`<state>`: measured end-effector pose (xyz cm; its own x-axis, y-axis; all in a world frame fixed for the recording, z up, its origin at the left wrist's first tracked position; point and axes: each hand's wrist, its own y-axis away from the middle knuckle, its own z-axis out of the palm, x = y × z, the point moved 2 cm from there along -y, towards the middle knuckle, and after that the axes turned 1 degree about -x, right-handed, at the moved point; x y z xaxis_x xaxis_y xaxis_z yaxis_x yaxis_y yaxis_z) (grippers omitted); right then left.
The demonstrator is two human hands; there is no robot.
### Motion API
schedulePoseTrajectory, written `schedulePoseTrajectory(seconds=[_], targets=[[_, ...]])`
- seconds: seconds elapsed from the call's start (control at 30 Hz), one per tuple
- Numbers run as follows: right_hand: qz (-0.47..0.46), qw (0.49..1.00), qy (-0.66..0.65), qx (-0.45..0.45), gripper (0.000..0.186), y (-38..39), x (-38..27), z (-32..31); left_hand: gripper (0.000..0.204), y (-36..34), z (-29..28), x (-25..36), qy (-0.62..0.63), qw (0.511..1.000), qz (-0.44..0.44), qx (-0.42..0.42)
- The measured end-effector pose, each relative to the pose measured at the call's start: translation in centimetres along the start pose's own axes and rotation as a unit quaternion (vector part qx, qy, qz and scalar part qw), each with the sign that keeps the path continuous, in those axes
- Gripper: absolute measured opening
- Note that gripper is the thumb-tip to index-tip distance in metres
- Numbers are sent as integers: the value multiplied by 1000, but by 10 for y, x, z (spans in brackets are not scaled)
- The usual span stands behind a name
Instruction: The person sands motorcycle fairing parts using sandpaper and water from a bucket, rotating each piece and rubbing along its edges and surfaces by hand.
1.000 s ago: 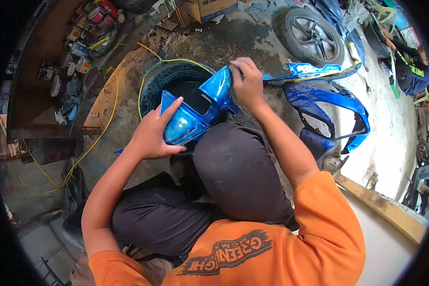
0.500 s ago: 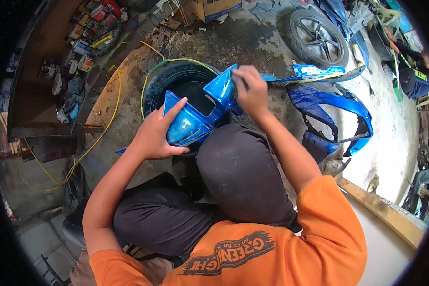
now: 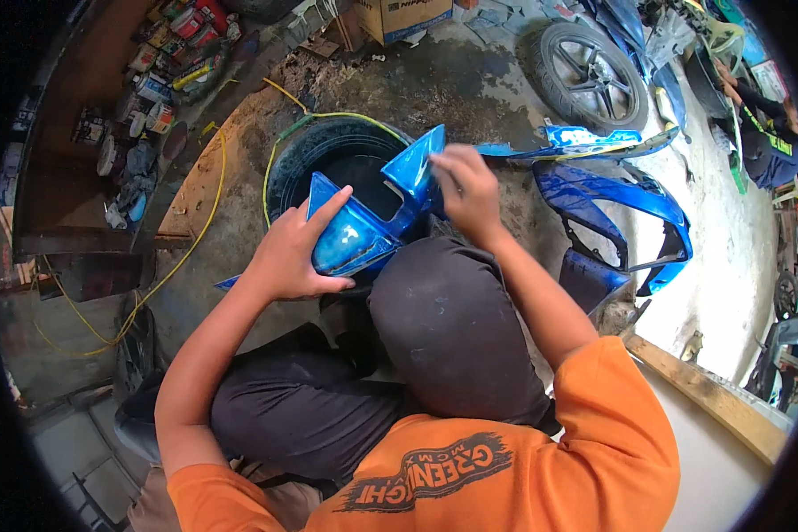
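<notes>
A glossy blue motorcycle fairing panel [image 3: 350, 241] with a gap between its two wings is held over a dark round tub [image 3: 285, 168], close to my bent knee. My left hand [image 3: 294, 253] grips the left wing, its index finger stretched along the top and the thumb at the lower edge. Against the right wing, my right hand [image 3: 472, 193] has its fingers bent and pressed together near the outer edge. Those fingertips are slightly blurred, and whatever is in them is hidden.
A yellow-green hose [image 3: 272, 151] curves round the tub. To the right lie a blue fairing frame [image 3: 674, 217], a long blue panel [image 3: 594, 142] and a wheel [image 3: 590, 75]. Cans [image 3: 153, 87] crowd the left shelf; another person [image 3: 767, 133] is at the far right.
My right hand has slid a little down along the right wing. The panel has shifted slightly, while my left hand keeps its grip.
</notes>
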<state>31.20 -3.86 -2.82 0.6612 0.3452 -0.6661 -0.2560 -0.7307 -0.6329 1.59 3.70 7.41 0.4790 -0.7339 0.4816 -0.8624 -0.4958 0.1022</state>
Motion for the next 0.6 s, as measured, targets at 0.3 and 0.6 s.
schedulePoseTrajectory(seconds=[0.3,0.6], targets=[[17,1000,12,5,36,-21,6,-14,137,-4,1,0,14,1000,6,-3],[13,999,-18,-29,49,6,-15,-15,134,-4,-3,4,4,1000,3,1]])
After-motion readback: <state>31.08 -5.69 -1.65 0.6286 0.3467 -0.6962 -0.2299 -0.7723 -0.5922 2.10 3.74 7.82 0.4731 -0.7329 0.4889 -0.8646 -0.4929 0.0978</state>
